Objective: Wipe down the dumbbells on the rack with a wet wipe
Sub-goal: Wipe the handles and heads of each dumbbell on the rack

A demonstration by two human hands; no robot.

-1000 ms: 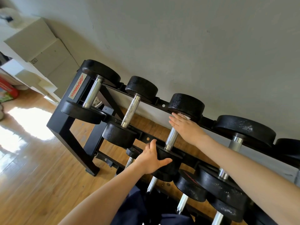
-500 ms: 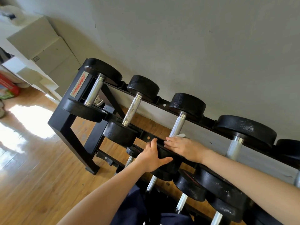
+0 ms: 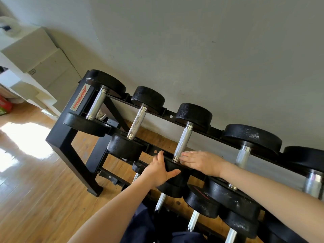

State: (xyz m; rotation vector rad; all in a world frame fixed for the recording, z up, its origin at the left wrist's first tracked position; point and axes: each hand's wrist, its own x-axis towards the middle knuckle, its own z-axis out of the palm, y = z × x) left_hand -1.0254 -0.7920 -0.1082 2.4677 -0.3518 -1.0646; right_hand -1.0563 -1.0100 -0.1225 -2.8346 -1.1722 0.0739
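Note:
A black two-tier rack [image 3: 70,142] stands against the wall and carries several black dumbbells with chrome handles. The third dumbbell [image 3: 183,142] on the top tier lies between my hands. My left hand [image 3: 157,170] grips its near head [image 3: 171,164] from the left, thumb curled under the rim. My right hand [image 3: 203,162] lies flat on top of the same head, just right of the handle's base, with its fingers straight. A faint white edge of the wipe [image 3: 199,152] shows at the far side of that hand; the rest is hidden under the palm.
Neighbouring dumbbells sit to the left [image 3: 137,123] and right [image 3: 242,155] on the top tier. Smaller dumbbells [image 3: 201,200] fill the lower tier below my arms. A grey wall [image 3: 192,50] is close behind. White cabinets [image 3: 35,55] stand at the far left on the wood floor [image 3: 35,190].
My right hand slid from the far head down along the chrome handle onto the near head. My left hand kept its grip on the near head.

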